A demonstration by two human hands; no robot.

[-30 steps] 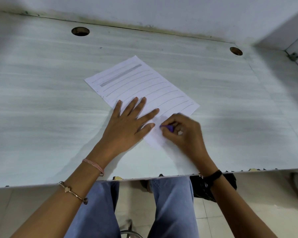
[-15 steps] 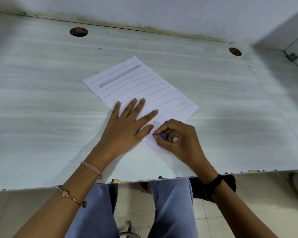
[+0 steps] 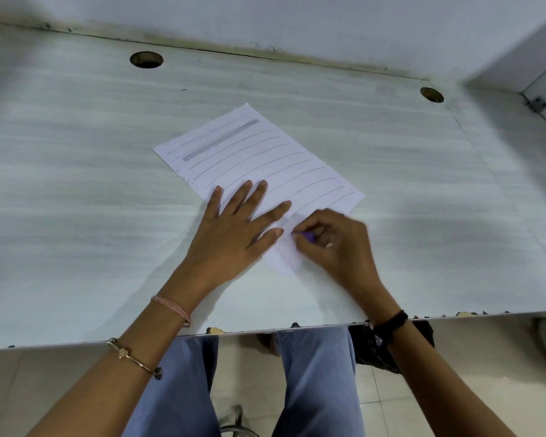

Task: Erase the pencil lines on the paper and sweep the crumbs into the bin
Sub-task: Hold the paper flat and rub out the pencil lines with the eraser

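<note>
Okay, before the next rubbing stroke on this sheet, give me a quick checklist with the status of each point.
1. White paper sheet with pencil lines pinned flat: ok, the left hand lies spread on its near half.
2. Small purple eraser in grip: ok, the right hand pinches it at the sheet's near corner.
3. Lines left to erase: not ok, many lines and a grey shaded bar remain on the far half.
4. Sheet fully on the pale wood-grain desk: ok, no corner overhangs.
5. Crumbs gathered: cannot tell, too small to see.
6. Bin ready: cannot tell; only a dark bag shows under the desk edge.
</note>
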